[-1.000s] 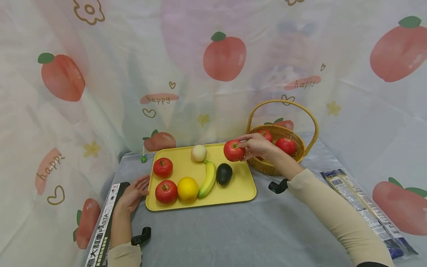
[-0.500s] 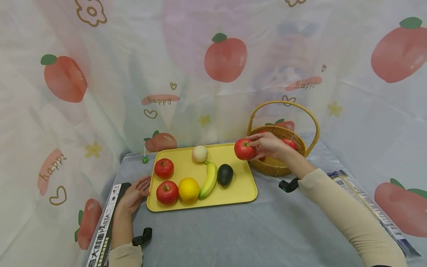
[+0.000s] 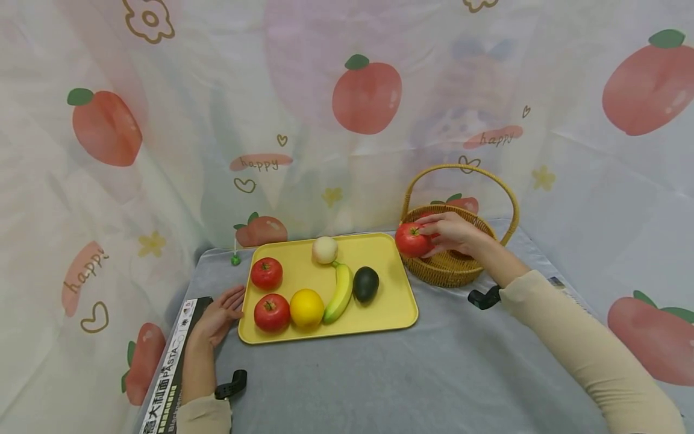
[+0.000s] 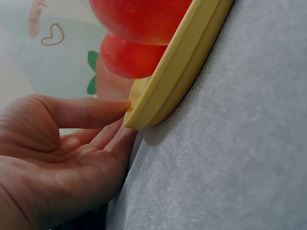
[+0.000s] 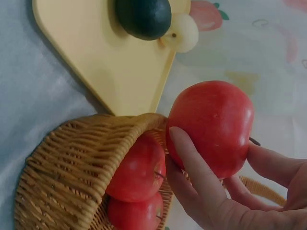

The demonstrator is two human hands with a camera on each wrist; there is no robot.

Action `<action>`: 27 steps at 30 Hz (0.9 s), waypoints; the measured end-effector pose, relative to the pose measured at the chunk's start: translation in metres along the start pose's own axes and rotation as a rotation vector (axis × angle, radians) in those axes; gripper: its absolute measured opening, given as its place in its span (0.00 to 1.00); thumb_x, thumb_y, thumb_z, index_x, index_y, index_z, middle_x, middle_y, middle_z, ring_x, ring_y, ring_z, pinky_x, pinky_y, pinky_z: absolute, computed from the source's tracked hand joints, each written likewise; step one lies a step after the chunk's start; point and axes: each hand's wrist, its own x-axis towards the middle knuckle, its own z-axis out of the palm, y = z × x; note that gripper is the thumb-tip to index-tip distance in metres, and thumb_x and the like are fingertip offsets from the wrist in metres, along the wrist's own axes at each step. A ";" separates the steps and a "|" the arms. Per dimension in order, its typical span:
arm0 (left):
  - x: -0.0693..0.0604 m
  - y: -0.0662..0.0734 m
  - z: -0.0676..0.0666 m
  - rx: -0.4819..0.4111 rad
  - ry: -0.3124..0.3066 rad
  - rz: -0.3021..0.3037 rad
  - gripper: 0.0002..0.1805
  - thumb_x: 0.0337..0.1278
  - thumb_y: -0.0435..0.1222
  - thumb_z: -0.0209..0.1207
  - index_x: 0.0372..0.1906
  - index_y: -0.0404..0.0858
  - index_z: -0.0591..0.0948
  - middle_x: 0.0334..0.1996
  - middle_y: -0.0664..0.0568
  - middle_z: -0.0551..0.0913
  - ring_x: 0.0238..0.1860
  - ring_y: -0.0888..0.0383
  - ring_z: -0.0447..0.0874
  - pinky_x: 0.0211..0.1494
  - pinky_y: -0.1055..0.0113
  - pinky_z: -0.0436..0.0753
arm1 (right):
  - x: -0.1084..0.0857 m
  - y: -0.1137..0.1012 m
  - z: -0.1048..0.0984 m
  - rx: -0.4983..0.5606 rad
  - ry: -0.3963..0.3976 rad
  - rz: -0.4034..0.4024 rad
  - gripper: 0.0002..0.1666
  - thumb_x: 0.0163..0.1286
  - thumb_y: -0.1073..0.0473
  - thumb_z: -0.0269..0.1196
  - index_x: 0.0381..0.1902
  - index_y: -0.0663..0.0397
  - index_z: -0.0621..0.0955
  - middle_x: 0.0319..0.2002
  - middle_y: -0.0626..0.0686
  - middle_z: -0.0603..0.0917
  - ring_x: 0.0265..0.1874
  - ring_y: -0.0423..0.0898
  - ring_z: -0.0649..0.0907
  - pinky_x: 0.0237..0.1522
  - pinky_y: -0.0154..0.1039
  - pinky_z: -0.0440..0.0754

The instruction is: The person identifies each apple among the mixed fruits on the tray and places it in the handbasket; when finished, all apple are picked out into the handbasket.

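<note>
When seen from the head, right hand [image 3: 454, 234]: holding the red apple [image 3: 410, 241], shifting from above the right end of the yellow tray [image 3: 387, 307] to the left rim of the wicker basket [image 3: 440, 279]; overlapping that rim, leaving any contact impossible to tell.
Apple between tray and basket: judging by this shift, being carried away from the tray side and nearing the basket, not yet being released.
Left hand [image 3: 218, 318]: staying at the tray's left end.
Tray apples [image 3: 271, 313], orange [image 3: 306, 308], banana [image 3: 340, 292], avocado [image 3: 365, 285] and pale peach [image 3: 325, 250]: resting on the tray, keeping the same places.
When seen from the left wrist, left hand: touching the rim with the thumb, running the fingers along the edge and partly out of sight, apparently steadying rather than clasping.
When seen from the right wrist, red apple: being gripped by fingertips on opposite sides, filling the grasp, hanging just beside the basket's rim.
Basket apples [image 5: 134, 175]: lying inside the wicker basket, two showing, close together.
</note>
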 end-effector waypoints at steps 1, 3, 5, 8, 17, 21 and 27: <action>0.000 0.000 0.000 0.003 0.000 -0.001 0.46 0.60 0.11 0.45 0.83 0.30 0.47 0.84 0.37 0.47 0.84 0.46 0.45 0.78 0.58 0.59 | 0.000 0.000 -0.001 -0.005 -0.005 -0.001 0.32 0.80 0.63 0.58 0.77 0.65 0.66 0.73 0.70 0.66 0.63 0.67 0.77 0.59 0.63 0.80; 0.000 0.000 0.000 0.007 0.003 -0.003 0.46 0.60 0.11 0.45 0.83 0.30 0.47 0.84 0.37 0.48 0.84 0.46 0.45 0.77 0.60 0.61 | -0.001 0.000 -0.003 -0.003 -0.009 0.003 0.32 0.80 0.64 0.57 0.77 0.66 0.66 0.73 0.70 0.66 0.63 0.67 0.78 0.60 0.64 0.79; 0.000 0.000 0.000 0.008 0.003 -0.005 0.46 0.60 0.11 0.46 0.83 0.30 0.47 0.84 0.37 0.48 0.84 0.46 0.45 0.76 0.63 0.64 | -0.001 0.000 -0.005 -0.001 -0.011 0.003 0.32 0.80 0.64 0.57 0.77 0.66 0.65 0.73 0.70 0.66 0.62 0.66 0.78 0.61 0.64 0.78; -0.001 0.001 0.000 0.002 0.005 -0.007 0.46 0.60 0.11 0.46 0.83 0.30 0.47 0.84 0.37 0.48 0.84 0.46 0.46 0.75 0.64 0.65 | -0.001 0.001 -0.009 0.007 -0.013 0.004 0.32 0.80 0.65 0.56 0.77 0.67 0.65 0.74 0.70 0.64 0.63 0.66 0.78 0.60 0.64 0.78; 0.001 0.001 0.001 -0.011 -0.002 0.000 0.46 0.61 0.11 0.46 0.83 0.30 0.47 0.84 0.37 0.48 0.84 0.45 0.46 0.75 0.64 0.67 | -0.004 0.006 -0.022 0.000 -0.020 0.019 0.35 0.80 0.66 0.54 0.80 0.66 0.60 0.78 0.70 0.58 0.65 0.65 0.73 0.52 0.61 0.85; 0.002 -0.001 0.000 -0.010 -0.009 0.009 0.45 0.61 0.12 0.46 0.83 0.30 0.47 0.84 0.37 0.48 0.84 0.46 0.46 0.74 0.65 0.68 | -0.006 0.009 -0.026 -0.027 -0.015 0.019 0.34 0.81 0.66 0.53 0.80 0.67 0.60 0.78 0.71 0.56 0.65 0.67 0.74 0.52 0.61 0.85; 0.001 -0.001 -0.001 -0.010 -0.005 0.011 0.46 0.61 0.11 0.46 0.83 0.29 0.47 0.84 0.37 0.48 0.84 0.45 0.46 0.75 0.64 0.66 | -0.006 0.013 -0.033 -0.062 -0.015 0.027 0.35 0.81 0.65 0.54 0.80 0.68 0.60 0.78 0.73 0.55 0.67 0.70 0.73 0.54 0.61 0.84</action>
